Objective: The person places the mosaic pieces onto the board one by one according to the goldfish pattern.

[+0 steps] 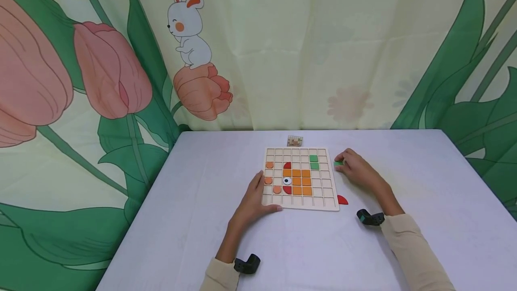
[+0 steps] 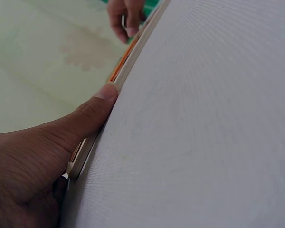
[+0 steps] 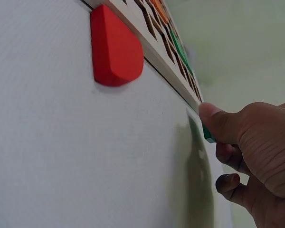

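In the head view, a light wooden grid board (image 1: 296, 204) lies on the table with orange squares (image 1: 302, 182), orange discs (image 1: 277, 189), red pieces, an eye disc (image 1: 287, 181) and two green squares (image 1: 314, 162) in its cells. My left hand (image 1: 253, 199) holds the board's near left corner, fingers along the left side and thumb (image 2: 92, 111) against the near edge. Just beyond the board's right edge, my right hand (image 1: 359, 170) pinches a small green piece (image 3: 208, 134) between thumb and fingers. The fingers partly hide that piece.
A red rounded piece (image 1: 342, 200) lies on the table beside the board's near right edge. Behind the board is a small patterned card (image 1: 295, 141). The white-covered table (image 1: 181, 237) ends at a printed curtain (image 1: 274, 57). Each wrist wears a black camera (image 1: 369, 217).
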`<state>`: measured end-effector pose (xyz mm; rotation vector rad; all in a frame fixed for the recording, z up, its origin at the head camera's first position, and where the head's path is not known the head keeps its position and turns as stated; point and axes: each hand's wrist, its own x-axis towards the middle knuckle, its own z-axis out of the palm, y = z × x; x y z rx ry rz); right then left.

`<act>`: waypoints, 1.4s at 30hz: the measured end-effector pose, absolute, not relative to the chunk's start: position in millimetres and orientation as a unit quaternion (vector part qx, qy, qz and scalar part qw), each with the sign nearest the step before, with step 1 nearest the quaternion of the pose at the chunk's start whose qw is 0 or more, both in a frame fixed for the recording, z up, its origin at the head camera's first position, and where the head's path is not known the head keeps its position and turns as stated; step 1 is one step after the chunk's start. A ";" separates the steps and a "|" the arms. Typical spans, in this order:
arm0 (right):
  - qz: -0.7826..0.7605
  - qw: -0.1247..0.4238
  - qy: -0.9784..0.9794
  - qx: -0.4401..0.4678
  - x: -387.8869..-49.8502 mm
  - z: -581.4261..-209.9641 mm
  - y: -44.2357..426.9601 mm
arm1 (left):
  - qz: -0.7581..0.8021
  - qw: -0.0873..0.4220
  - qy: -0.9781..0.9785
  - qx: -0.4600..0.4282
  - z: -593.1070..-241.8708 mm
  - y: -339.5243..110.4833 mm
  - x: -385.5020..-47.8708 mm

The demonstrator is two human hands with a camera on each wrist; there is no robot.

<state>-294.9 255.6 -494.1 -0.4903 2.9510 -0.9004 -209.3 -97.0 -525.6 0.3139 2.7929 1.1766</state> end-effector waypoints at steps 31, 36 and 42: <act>-0.273 0.047 0.943 -0.187 -301.8 -485.1 212.9 | 0.399 0.047 0.910 0.105 -524.5 -96.8 -209.0; -0.279 0.057 0.942 -0.177 -302.6 -485.0 211.8 | 0.399 0.044 0.909 0.113 -523.4 -97.1 -208.8; -0.275 0.051 0.943 -0.181 -303.1 -486.9 212.4 | 0.399 0.039 0.909 0.115 -524.7 -97.2 -209.2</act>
